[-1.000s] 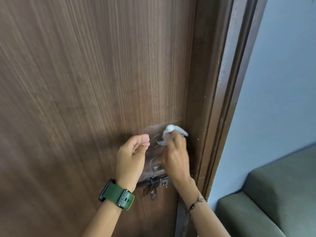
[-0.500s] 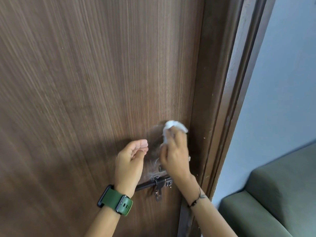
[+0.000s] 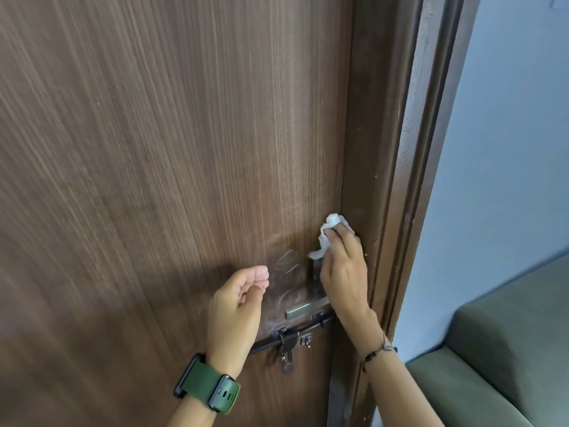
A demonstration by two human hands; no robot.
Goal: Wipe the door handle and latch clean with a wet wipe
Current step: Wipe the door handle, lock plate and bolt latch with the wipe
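Note:
My right hand (image 3: 343,272) presses a crumpled white wet wipe (image 3: 331,231) against the brown wooden door, near its right edge and above the handle. The metal lever handle (image 3: 303,308) pokes out from under that hand; its plate is mostly hidden. Below it runs a dark sliding bolt latch (image 3: 289,340) with a hanging hasp. My left hand (image 3: 237,309), loosely curled and holding nothing, hovers left of the handle, just off the door. Wet smear marks shine on the wood between the two hands.
The dark door frame (image 3: 391,180) runs down right beside my right hand. Beyond it are a pale blue wall (image 3: 508,134) and a green sofa (image 3: 505,359) at the lower right. A green watch sits on my left wrist.
My right hand has slid the wipe rightwards toward the door's edge, uncovering the lever handle. My left hand has stayed where it was.

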